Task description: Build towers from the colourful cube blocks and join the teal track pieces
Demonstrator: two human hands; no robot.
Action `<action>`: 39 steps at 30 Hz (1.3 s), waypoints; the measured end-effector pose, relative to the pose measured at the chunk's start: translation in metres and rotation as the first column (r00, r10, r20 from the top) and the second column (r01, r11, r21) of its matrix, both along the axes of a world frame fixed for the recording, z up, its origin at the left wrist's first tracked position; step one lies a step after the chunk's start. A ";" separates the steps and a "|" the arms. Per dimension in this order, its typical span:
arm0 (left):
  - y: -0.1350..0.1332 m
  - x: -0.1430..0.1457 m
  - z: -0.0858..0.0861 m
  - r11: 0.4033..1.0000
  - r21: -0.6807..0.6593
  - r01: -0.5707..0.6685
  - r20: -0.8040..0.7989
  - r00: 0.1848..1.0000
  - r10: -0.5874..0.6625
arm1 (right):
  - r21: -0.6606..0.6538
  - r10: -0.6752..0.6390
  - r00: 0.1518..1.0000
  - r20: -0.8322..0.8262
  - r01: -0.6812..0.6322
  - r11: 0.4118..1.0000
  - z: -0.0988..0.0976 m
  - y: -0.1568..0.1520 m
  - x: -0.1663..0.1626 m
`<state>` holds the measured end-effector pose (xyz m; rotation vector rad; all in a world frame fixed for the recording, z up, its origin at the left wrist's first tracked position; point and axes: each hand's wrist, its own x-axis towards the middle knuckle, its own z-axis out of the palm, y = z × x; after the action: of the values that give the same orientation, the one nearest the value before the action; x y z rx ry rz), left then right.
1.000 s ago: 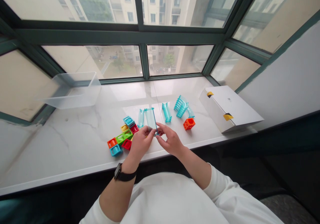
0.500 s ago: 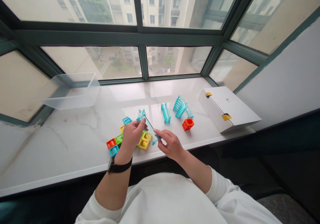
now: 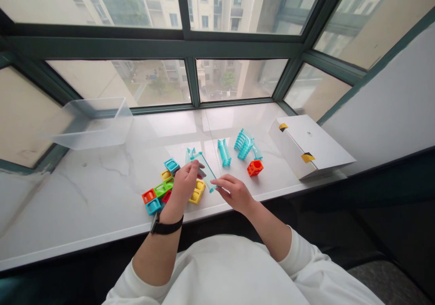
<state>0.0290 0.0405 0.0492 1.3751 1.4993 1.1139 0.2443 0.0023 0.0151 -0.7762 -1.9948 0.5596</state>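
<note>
Between my hands is a clear blue plastic track piece [image 3: 208,172], slanting down to the right. My left hand [image 3: 185,181] is closed on its far left end, thumb on top. The fingers of my right hand [image 3: 235,193] pinch the near right end. Another clear blue piece [image 3: 189,153] shows just beyond my left fingers; whether it joins the held one I cannot tell. Under and beside my left hand lie yellow blocks [image 3: 197,192], green blocks [image 3: 163,187], a red-orange block [image 3: 148,196] and blue blocks [image 3: 153,206], partly hidden by my wrist.
A straight clear blue track piece [image 3: 224,152] and curved blue pieces [image 3: 244,144] lie further back, with an orange cube block [image 3: 254,167] in front. A white box [image 3: 312,144] stands at right, a clear plastic bin [image 3: 115,135] at left. Windows [image 3: 238,80] border the white sill [image 3: 102,196].
The held track piece has been turned so its broad face shows, where before it was seen nearly edge-on. Both hands stay on it, and the view has shifted slightly.
</note>
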 end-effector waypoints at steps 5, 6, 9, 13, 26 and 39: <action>-0.005 0.012 -0.009 0.986 0.022 0.166 -0.029 0.986 -0.165 | -0.054 -0.174 0.984 -0.034 0.172 0.984 -0.008 0.014 0.015; -0.005 0.014 -0.009 0.979 0.016 0.201 -0.052 0.978 -0.200 | -0.065 -0.201 0.979 -0.036 0.199 0.978 -0.010 0.017 0.018; -0.001 0.023 -0.008 0.956 0.021 0.293 -0.163 0.944 -0.286 | -0.090 -0.275 0.961 -0.035 0.271 0.958 -0.013 0.029 0.025; 0.016 0.039 -0.006 0.937 0.098 0.334 -0.307 0.906 -0.291 | -0.090 -0.345 0.938 -0.030 0.341 0.936 -0.015 0.047 0.030; 0.080 0.075 -0.040 0.965 0.084 0.248 -0.495 0.851 -0.176 | -0.199 -0.474 0.858 0.197 0.508 0.838 -0.036 0.107 0.040; 0.088 0.083 -0.057 0.976 0.029 0.214 -0.570 0.806 -0.160 | -0.228 -0.466 0.850 0.245 0.517 0.825 -0.051 0.123 0.039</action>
<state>0.1121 0.1289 -0.0083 1.9958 1.6758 0.6765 0.2829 0.1256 -0.0359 -1.5199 -1.7804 0.4818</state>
